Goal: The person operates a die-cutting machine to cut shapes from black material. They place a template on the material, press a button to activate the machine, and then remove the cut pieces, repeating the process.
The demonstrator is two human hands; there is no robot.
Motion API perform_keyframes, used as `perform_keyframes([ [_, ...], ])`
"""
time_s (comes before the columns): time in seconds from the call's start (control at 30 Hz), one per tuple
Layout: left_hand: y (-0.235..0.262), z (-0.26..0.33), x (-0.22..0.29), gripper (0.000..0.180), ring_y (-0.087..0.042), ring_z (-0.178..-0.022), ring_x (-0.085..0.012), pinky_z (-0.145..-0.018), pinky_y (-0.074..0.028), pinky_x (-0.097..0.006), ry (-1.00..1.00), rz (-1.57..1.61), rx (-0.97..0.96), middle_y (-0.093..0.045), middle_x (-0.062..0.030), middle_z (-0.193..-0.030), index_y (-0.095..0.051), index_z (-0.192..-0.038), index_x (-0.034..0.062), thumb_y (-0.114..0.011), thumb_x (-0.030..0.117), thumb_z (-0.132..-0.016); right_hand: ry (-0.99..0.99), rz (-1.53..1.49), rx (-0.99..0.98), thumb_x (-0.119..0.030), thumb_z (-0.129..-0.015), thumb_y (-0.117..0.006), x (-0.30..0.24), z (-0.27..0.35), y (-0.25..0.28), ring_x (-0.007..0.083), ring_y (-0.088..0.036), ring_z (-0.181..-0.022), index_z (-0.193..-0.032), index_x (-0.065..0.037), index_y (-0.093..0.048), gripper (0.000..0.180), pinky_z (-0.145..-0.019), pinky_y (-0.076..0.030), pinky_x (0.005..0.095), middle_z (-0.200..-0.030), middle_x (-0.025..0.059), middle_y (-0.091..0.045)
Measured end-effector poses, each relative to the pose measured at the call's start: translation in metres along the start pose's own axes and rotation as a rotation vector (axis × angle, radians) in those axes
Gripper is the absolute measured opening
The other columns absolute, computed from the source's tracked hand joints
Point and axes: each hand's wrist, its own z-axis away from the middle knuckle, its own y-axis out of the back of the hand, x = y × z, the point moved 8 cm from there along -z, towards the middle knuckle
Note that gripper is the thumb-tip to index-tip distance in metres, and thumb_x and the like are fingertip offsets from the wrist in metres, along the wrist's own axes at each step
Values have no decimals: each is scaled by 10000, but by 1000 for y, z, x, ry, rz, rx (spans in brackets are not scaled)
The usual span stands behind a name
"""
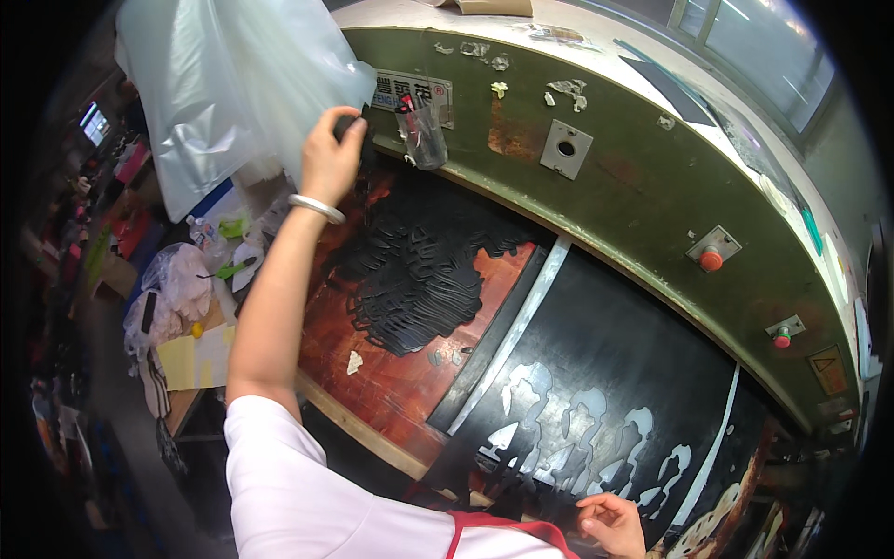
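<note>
My left hand (pixel 332 156), with a pale bangle at the wrist, is raised at the far left beside a large translucent plastic bag (pixel 209 84). Its thumb and fingers are closed on a small black piece (pixel 346 125), mostly hidden by them. Below lies a heap of thin black strips (pixel 416 279) on a reddish-brown board (pixel 400 401). My right hand (pixel 612 524) is low at the near edge, fingers loosely bent and apart from the thumb, with nothing visible in it. Just beyond it is a black sheet (pixel 624 345) with shiny pale cut-out shapes (pixel 556 456).
A green machine beam (pixel 643 177) with a red button (pixel 711 260) and a smaller red-green knob (pixel 782 337) spans the far side. A clear cup (pixel 424 140) with pens is fixed to it. Crumpled bags (pixel 177 289) and yellowish paper (pixel 196 357) sit at left.
</note>
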Motion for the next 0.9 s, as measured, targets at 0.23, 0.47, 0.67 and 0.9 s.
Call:
perform_keyframes([
  [0.23,-169,192,44,153,-571,-766,-337,-653,-495,-423,-253,-386,-664,-492,-175,-920,-551,-986,44,-509,40,-839,-19,3,118,-89,-874,-676,7,7,18,66,-532,-650,-1130,-2,-601,281,-589,-431,196,-779,-12,-580],
  [0.47,-158,222,75,465,-477,-1032,-312,-919,-391,-431,-318,-429,-545,-537,-144,-1088,-566,-1142,62,-691,325,-779,42,125,654,-68,-916,-617,54,82,145,92,-563,-703,-1128,-2,-613,222,-653,-464,221,-828,32,-633],
  [0.67,-165,312,178,551,-448,-1200,-365,-1031,-367,-473,-183,148,-853,-459,-209,-1302,-499,-1307,67,-677,268,-826,-168,1529,1723,-283,-875,-658,94,186,236,363,-630,-937,-1162,31,-597,430,-838,-498,435,-1088,225,-635],
  [0.9,-155,365,196,616,-257,-1386,-380,-1142,-181,-531,-217,-228,-979,-300,-221,-1479,-405,-1411,88,-577,371,-892,213,1486,1649,-315,-898,-648,123,200,244,449,-542,-1086,-1394,58,-313,705,-893,-462,484,-1200,343,-504],
])
